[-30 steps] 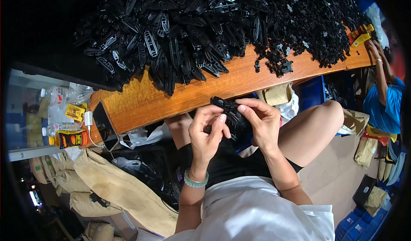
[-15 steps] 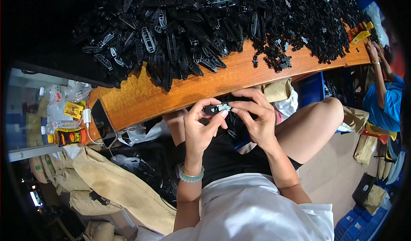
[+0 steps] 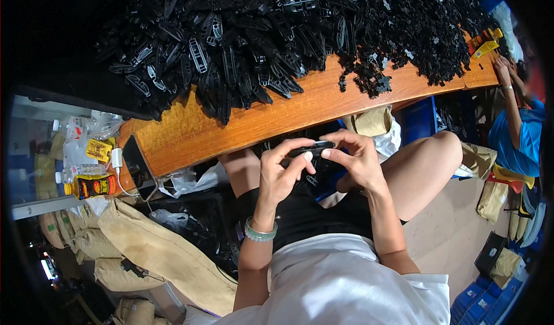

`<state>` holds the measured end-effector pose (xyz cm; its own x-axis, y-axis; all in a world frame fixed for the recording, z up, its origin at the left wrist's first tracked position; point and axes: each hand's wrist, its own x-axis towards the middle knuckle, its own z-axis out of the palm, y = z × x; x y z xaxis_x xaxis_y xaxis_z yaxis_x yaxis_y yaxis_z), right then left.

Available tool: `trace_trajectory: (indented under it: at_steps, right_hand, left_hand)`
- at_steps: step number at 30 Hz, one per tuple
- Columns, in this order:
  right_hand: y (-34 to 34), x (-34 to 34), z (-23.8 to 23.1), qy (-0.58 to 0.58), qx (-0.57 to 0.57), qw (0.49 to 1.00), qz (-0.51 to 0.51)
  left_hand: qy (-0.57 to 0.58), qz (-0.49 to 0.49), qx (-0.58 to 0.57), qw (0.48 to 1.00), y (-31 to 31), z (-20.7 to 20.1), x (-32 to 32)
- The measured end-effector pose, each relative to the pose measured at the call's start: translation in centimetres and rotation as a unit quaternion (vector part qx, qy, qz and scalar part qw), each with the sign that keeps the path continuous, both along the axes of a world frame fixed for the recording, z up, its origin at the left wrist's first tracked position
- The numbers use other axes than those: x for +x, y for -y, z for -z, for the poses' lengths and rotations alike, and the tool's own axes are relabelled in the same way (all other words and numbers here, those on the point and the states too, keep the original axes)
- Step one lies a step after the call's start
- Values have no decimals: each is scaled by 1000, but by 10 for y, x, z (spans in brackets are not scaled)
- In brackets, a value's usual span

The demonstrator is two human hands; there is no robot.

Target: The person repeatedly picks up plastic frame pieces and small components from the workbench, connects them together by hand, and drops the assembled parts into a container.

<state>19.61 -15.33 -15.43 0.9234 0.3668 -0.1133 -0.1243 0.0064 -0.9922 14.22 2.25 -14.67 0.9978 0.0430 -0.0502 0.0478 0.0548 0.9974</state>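
Between my two hands, just off the table's near edge and above my lap, is a long black plastic part (image 3: 314,148). My left hand (image 3: 284,166) pinches its left end between thumb and fingers, a bracelet round that wrist. At the other end my right hand (image 3: 359,158) grips it with thumb and forefinger. Fingers cover much of the part, so its details are hidden. Beyond, on the wooden table (image 3: 254,120), lies a heap of long black plastic parts (image 3: 231,54), with a heap of small black pieces (image 3: 427,36) to its right.
Bottles and a yellow packet (image 3: 99,149) stand at the table's left, by a white charger with a cable (image 3: 118,159). Brown sacks (image 3: 156,244) lie at lower left. A co-worker in a blue shirt (image 3: 519,140) sits at far right. Blue crates (image 3: 482,302) are at lower right.
The part has been turned, its pale grey face giving way to a dark side. My hands have shifted slightly to the right, with the right fingers lower and closer in around its end.
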Motion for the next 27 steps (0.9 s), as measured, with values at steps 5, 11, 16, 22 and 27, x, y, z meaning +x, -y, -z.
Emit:
trace_trajectory:
  at_steps: [5,11,16,22,27]
  right_hand:
    - [9,20,-7,163,-142,976,-5]
    - [-19,84,-7,413,-339,817,216]
    - [-39,92,8,384,-456,786,167]
    - [-36,69,14,366,-196,901,124]
    - [-35,57,15,95,28,989,112]
  left_hand:
    - [202,5,245,948,-17,-9,1]
    - [133,-334,373,855,-37,-31,51]
    - [69,-320,519,790,-57,-22,81]
    - [102,-361,452,809,-51,-3,71]
    - [160,-410,306,844,-40,14,62]
